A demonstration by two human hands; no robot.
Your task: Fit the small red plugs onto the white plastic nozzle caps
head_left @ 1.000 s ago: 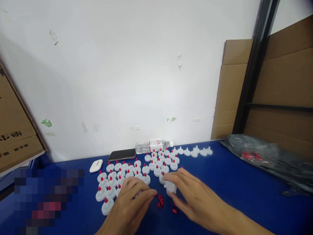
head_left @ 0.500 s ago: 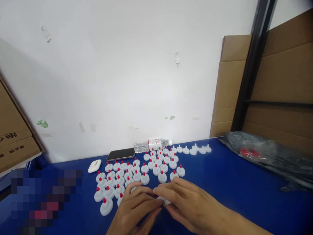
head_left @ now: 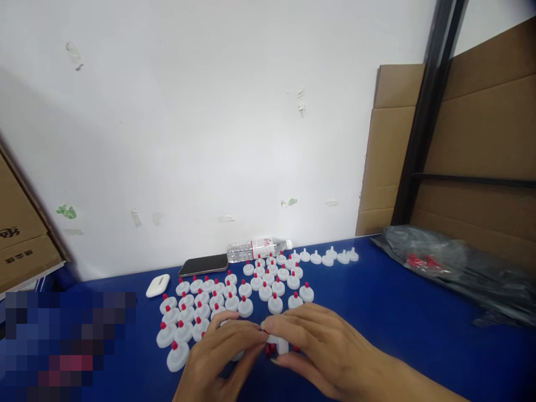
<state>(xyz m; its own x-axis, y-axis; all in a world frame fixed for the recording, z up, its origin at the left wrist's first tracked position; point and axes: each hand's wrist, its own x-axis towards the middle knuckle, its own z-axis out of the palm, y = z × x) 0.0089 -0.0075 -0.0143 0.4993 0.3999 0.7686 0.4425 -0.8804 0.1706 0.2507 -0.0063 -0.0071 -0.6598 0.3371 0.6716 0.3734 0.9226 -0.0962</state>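
Observation:
My right hand (head_left: 314,346) is closed with fingertips and thumb round a small white plastic nozzle cap (head_left: 282,345), which is mostly hidden by the fingers. My left hand (head_left: 228,352) meets it from the other side, its fingertips pressed to the cap's edge. Beneath and between the hands, a few small red tips (head_left: 270,349) show on the table. Beyond the hands stand many white nozzle caps with red tips (head_left: 178,356), set out in loose rows. Further back, several white nozzle caps without red tips (head_left: 328,259) stand in a line.
On the blue table (head_left: 377,335), a phone (head_left: 204,264), a white earbud case (head_left: 158,286) and a water bottle (head_left: 257,249) lie near the wall. Dark plastic bags (head_left: 452,279), with red pieces in a clear bag, lie at the right. Cardboard (head_left: 387,151) leans behind them.
The white nozzle cap has turned and shows more between my hands, and red tips below it have come into view. The camera view has shifted slightly.

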